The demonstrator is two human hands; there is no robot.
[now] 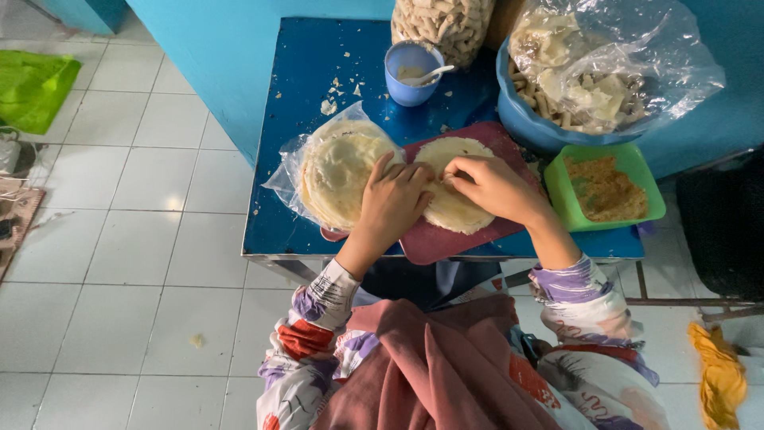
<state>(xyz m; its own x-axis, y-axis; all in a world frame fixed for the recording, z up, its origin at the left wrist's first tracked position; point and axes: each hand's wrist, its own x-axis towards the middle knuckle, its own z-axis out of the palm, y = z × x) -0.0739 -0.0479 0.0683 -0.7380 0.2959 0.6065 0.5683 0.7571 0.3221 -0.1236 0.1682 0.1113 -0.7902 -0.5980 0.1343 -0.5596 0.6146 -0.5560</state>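
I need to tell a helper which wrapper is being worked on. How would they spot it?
On the blue table lies a dark red board. The single round wrapper lies on it under both hands, unlike the bagged stack to its left.

A home kitchen corner (tiled floor (143, 263)): blue table (318, 72) crowded with wrappers (338, 171) and filling tubs (605, 187).

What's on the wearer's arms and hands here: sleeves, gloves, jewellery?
Both hands, left hand and right hand, are bare: no gloves, no rings or watch visible. Long patterned sleeves reach the wrists: white with purple, orange-red and dark brush-like patches.
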